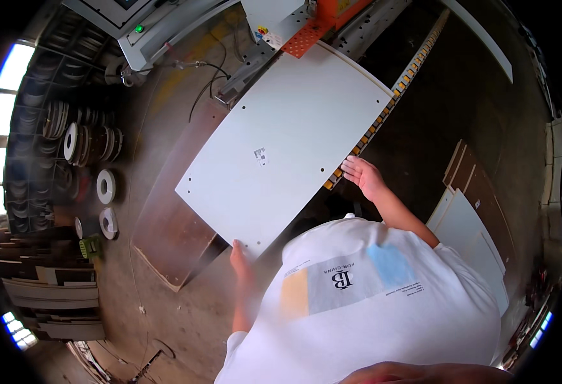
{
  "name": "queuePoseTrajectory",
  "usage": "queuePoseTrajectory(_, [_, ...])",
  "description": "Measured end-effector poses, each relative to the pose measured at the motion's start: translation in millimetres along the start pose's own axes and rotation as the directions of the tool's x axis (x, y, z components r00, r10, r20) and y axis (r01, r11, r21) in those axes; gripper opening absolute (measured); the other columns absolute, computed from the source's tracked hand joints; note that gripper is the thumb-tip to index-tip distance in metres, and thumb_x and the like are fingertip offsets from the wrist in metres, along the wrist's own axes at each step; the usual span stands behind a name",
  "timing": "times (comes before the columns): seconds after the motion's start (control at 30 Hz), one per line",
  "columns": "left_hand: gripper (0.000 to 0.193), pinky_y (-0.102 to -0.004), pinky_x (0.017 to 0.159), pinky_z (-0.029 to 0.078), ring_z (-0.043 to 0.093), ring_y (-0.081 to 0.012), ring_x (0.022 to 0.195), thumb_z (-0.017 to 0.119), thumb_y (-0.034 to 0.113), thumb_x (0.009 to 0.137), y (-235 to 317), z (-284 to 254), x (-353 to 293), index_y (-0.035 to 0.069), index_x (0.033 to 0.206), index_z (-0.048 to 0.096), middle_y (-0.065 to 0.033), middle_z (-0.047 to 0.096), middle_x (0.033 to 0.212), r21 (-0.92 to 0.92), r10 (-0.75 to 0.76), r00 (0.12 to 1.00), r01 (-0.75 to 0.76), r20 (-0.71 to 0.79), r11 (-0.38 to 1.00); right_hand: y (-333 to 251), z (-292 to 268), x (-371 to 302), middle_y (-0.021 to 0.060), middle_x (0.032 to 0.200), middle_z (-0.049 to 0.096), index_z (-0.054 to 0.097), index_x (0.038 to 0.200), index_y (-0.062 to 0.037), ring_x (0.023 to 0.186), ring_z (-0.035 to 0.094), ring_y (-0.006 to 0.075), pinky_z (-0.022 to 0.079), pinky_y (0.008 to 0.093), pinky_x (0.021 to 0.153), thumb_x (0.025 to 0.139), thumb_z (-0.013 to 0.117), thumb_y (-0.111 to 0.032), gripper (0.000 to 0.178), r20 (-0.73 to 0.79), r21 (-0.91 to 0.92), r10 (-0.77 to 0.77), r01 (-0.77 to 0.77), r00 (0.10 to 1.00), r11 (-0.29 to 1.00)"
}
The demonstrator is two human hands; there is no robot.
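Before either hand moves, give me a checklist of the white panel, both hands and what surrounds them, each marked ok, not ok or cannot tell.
1. Left hand at the white panel's near edge: ok; firmness of grip cannot be judged.
2. Right hand away from the roller rail: not ok; its fingers are right beside the rollers.
3. Panel's right side along the rail: ok.
4. Panel's label facing up: ok.
5. Far end gripped near the orange perforated plate: cannot tell.
6. Panel apart from the brown board at its left: cannot tell; they overlap in this view.
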State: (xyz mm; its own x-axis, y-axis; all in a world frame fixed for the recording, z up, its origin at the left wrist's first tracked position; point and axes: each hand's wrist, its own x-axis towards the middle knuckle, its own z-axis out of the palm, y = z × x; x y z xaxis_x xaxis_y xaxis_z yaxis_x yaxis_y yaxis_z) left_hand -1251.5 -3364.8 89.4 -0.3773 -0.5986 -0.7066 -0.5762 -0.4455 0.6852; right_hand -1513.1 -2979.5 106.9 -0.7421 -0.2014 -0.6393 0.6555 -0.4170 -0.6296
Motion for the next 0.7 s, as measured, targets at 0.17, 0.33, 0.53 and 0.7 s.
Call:
queuePoseTrajectory(0.17, [0.048, -0.0299, 0.078, 0.048, 0.06, -0.0154, 0.091, 0.052, 0.043, 0.101, 6, 32, -6, -0.002, 0.113, 0.065, -0.0055, 0.064, 0.101, -0.098, 0.049, 0.998, -0.053, -0.049, 0.994, -14, 3, 18, 0.0176, 0.133, 0.058, 0.049, 0.135, 0.0017, 0.126, 0.055, 0.0272, 0.045, 0.0395, 0.105, 0.098, 0.058, -0.027, 0.048, 0.04, 0.031, -0.072, 0.071, 0.997, 0.997])
queuePoseTrajectory(0.33, [0.059, -0.037, 0.083, 0.051, 0.064, -0.0209, 0.096, 0.061, 0.052, 0.094, -17, 37, 25, 0.002, 0.124, 0.061, -0.007, 0.066, 0.112, -0.102, 0.03, 0.995, -0.039, -0.093, 0.994, -36, -3, 26, 0.0159, 0.131, 0.059, 0.047, 0.136, 0.0009, 0.125, 0.056, 0.0256, 0.044, 0.0384, 0.106, 0.097, 0.058, -0.024, 0.047, 0.072, -0.014, -0.097, 0.099, 0.993, 0.995])
queuePoseTrajectory(0.53, [0.054, -0.0395, 0.078, 0.052, 0.064, -0.0219, 0.095, 0.062, 0.053, 0.092, -27, 95, 41, 0.008, 0.12, 0.062, -0.0064, 0.066, 0.109, -0.189, -0.032, 0.996, 0.015, -0.083, 0.982, -80, -28, 54, 0.0106, 0.121, 0.062, 0.049, 0.134, -0.0011, 0.118, 0.06, 0.0215, 0.047, 0.0353, 0.1, 0.095, 0.06, -0.025, 0.047, 0.033, 0.01, -0.153, 0.153, 0.988, 0.988])
queuePoseTrajectory(0.7, [0.053, -0.0341, 0.052, 0.045, 0.066, -0.0205, 0.078, 0.06, 0.059, 0.091, -8, 146, 32, 0.011, 0.115, 0.062, -0.0036, 0.067, 0.095, -0.099, -0.046, 0.999, 0.043, -0.029, 0.994, -115, -49, 74, 0.0115, 0.13, 0.056, 0.045, 0.139, -0.0001, 0.125, 0.054, 0.0231, 0.045, 0.037, 0.102, 0.096, 0.06, -0.029, 0.054, 0.052, -0.075, -0.207, 0.21, 0.977, 0.975])
